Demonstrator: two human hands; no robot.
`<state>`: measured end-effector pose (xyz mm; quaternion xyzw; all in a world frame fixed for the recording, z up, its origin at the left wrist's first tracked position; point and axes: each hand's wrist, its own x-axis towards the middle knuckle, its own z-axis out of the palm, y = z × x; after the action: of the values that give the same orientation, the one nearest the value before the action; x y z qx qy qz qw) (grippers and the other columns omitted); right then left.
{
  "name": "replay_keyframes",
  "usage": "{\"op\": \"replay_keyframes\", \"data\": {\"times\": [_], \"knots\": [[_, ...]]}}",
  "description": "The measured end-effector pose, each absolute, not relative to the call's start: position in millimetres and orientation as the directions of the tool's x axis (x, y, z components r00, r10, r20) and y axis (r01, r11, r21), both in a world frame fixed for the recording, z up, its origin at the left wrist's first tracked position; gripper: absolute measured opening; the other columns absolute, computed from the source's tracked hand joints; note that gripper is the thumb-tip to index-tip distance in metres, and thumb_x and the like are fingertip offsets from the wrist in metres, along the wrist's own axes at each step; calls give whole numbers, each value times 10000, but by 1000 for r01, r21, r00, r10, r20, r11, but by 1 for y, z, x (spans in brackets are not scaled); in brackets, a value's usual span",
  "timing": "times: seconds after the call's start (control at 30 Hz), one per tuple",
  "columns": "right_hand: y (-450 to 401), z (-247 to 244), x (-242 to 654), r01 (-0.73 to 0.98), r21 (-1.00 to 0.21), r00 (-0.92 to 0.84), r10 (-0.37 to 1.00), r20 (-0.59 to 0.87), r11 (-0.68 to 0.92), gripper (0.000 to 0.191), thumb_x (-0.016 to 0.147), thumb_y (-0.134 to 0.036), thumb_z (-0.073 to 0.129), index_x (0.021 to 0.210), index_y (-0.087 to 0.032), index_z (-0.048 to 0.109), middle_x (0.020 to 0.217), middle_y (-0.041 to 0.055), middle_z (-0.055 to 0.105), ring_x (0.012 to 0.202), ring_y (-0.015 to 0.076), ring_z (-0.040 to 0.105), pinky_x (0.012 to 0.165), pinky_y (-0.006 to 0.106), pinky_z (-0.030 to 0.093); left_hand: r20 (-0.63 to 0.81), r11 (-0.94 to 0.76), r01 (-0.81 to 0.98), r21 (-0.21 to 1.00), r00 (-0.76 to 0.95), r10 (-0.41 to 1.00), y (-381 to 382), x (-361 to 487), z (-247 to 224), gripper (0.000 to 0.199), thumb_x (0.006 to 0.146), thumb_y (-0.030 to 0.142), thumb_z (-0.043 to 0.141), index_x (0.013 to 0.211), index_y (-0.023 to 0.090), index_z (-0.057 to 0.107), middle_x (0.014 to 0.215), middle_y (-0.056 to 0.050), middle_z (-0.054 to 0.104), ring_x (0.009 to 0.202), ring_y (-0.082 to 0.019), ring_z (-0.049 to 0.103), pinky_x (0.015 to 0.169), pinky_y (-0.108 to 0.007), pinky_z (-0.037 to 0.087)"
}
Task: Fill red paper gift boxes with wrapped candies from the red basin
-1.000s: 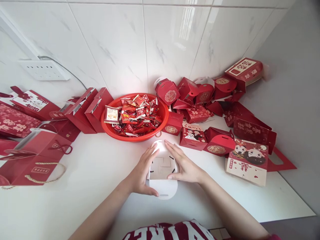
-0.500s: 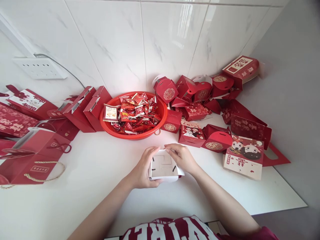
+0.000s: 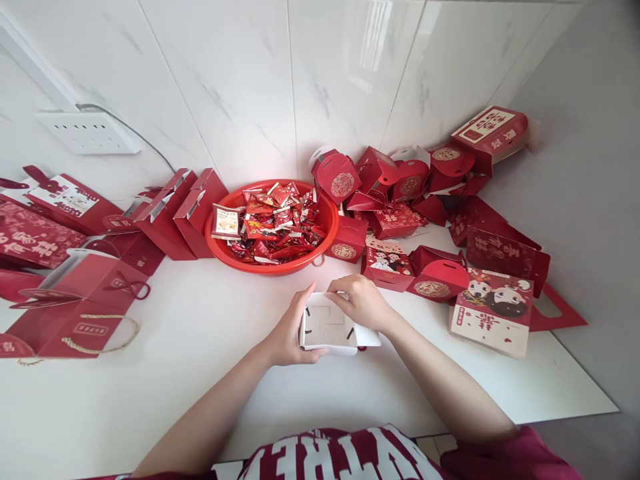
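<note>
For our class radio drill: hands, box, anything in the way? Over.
Left hand holding open box. Right hand at its far edge. Red basin beyond, apart from box.

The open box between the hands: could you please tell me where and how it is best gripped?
Probably by its left wall, coming from the left, as the left hand does: the box opens upward, and a white flap juts out on the right, by the right hand, leaving that side less firm to hold.
</note>
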<state>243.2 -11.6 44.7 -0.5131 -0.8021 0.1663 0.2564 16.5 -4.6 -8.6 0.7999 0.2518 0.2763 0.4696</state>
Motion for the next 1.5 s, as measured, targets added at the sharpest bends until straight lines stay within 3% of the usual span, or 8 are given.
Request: {"op": "replay_keyframes", "data": {"times": [0.17,0.27,0.33,0.43,0.57,0.83,1.17,1.5], "knots": [[-21,53,238,707,-509,-320,864,389,491,238,996,-280,520,1194,-201,624,1310,132,645,1201,283,595,1014,457,432,267,-511,147,847,713,648,5,12,-10,1176,662,361,808,1580,280,76,1486,-156,294,1379,-385,345,1144,-563,323],[-27,61,238,576,-510,-478,769,424,639,343,986,-374,543,1287,-215,579,1406,128,571,1289,268,527,1091,473,387,287,-494,130,860,678,677,8,10,-13,1176,673,425,815,1578,271,80,1508,-161,270,1400,-400,321,1148,-585,310],[-30,57,237,451,-535,-574,691,440,715,301,985,-416,532,1204,-230,623,1334,107,619,1239,247,562,1105,471,373,283,-467,120,876,657,699,8,10,-15,1189,673,460,819,1580,272,74,1497,-164,274,1389,-403,337,1134,-598,328],[-30,37,234,317,-565,-604,621,500,762,278,994,-438,478,948,-229,655,986,69,720,948,207,654,1023,439,426,301,-471,99,876,651,697,9,10,-16,1200,666,467,834,1578,279,78,1477,-160,296,1373,-394,371,1129,-584,348],[-29,16,229,406,-445,-624,598,503,798,310,982,-422,482,789,-217,610,692,32,657,703,185,585,870,408,445,330,-487,78,870,642,692,10,10,-17,1190,670,500,830,1575,279,89,1505,-164,285,1384,-403,366,1133,-584,351],[-30,10,220,471,-317,-594,562,575,823,369,1031,-325,481,697,-188,559,598,-5,577,579,134,466,807,336,413,311,-482,103,870,643,700,12,8,-24,1179,675,400,834,1566,360,63,1492,-128,311,1336,-385,434,1081,-594,415],[-23,-11,208,437,-319,-440,509,740,841,359,998,-297,481,656,-196,526,576,4,514,610,157,460,771,353,402,311,-411,34,911,600,737,16,8,-28,1200,652,404,853,1575,331,91,1533,-138,317,1370,-409,407,1126,-601,364],[-10,-25,200,283,-305,-360,395,845,909,560,959,-611,284,672,-209,549,541,2,455,524,166,407,637,354,316,304,-355,-40,934,608,733,14,11,-29,1244,615,352,907,1566,297,107,1499,-161,407,1338,-407,470,1098,-589,408]]}}
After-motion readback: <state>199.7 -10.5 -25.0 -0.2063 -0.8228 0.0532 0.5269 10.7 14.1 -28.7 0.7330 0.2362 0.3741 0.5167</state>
